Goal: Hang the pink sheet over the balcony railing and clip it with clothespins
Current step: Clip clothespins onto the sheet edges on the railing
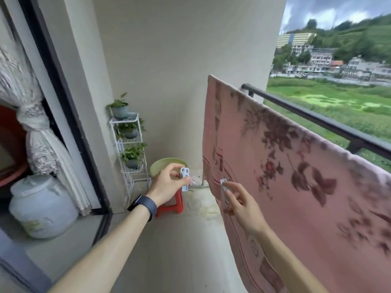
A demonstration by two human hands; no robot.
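The pink floral sheet (296, 166) hangs draped over the dark balcony railing (317, 121) on the right, its near side falling toward the floor. My left hand (169, 183) pinches white clothespins (184, 179) in front of the green basin. My right hand (237, 199) holds another white clothespin (223, 186) just in front of the sheet's left edge. Both hands are below the rail's height, left of the sheet.
A white wire plant rack (132, 144) with potted plants stands against the far wall. A green basin (167, 163) sits on a red stool (171, 205) under my left hand. A pale ceramic jar (40, 208) and the sliding-door frame (63, 102) are at left.
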